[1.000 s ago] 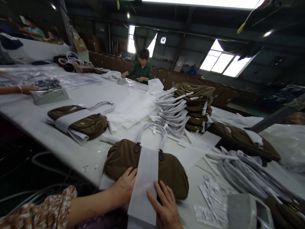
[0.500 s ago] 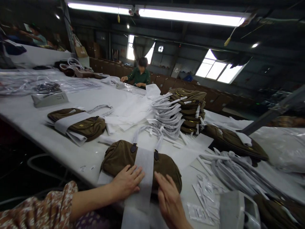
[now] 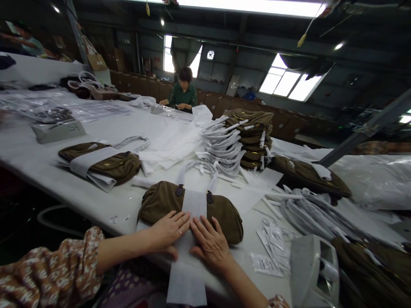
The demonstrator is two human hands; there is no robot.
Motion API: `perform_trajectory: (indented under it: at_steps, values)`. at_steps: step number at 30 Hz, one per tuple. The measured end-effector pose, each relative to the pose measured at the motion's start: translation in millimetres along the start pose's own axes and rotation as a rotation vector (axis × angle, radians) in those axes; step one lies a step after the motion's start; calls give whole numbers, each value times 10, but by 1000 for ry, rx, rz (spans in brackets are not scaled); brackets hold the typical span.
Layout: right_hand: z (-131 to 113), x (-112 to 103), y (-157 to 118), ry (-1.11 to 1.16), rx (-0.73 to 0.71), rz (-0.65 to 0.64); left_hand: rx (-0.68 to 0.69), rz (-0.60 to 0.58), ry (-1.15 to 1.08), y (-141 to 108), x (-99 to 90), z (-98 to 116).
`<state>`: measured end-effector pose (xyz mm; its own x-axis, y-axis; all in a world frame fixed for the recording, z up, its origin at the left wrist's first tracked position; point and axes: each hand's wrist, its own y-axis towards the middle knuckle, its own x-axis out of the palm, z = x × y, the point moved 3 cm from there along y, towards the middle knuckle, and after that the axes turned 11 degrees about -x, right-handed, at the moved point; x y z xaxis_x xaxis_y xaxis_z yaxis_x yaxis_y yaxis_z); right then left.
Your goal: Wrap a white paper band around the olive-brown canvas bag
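Observation:
An olive-brown handbag (image 3: 224,216) lies in front of me at the table's near edge, its wrapped handles (image 3: 195,167) pointing away. A white paper strip (image 3: 194,203) crosses the bag's middle and hangs down over the edge toward my lap. My left hand (image 3: 168,233) lies flat on the lower front of the bag, its fingertips at the strip's left side. Flat on the strip and the bag's lower right front rests my right hand (image 3: 210,241), fingers spread. The fingertips of both hands almost meet over the strip.
Another olive bag with a paper band (image 3: 105,164) lies to the left. Stacked bags (image 3: 252,137) stand behind, beside white sheets (image 3: 173,141). To the right are small plastic packets (image 3: 272,248), a grey tape dispenser (image 3: 303,269) and more bags (image 3: 311,177). A co-worker (image 3: 183,92) sits across the table.
My right hand has moved up and left from the bag's right side onto the paper strip, and its fingers have spread. My left hand stays on the bag. The camera view has tilted slightly down.

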<state>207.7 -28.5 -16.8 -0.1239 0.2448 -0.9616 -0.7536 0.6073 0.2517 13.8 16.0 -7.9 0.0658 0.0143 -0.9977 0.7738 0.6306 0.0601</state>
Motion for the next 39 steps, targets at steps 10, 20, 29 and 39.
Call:
perform_trajectory:
  at_steps: [10,20,29,39]
  values:
    - [91,-39,74,170,40,-123,-8,-134,104,3,-196,-70]
    - [203,-224,228,233,98,-287,195,-256,-169,255,-555,-304]
    - [63,-383,358,-71,200,-179,144,-225,-136,341,-809,-299]
    - [-40,-200,189,-79,106,-145,44,-189,-44,84,-448,-79]
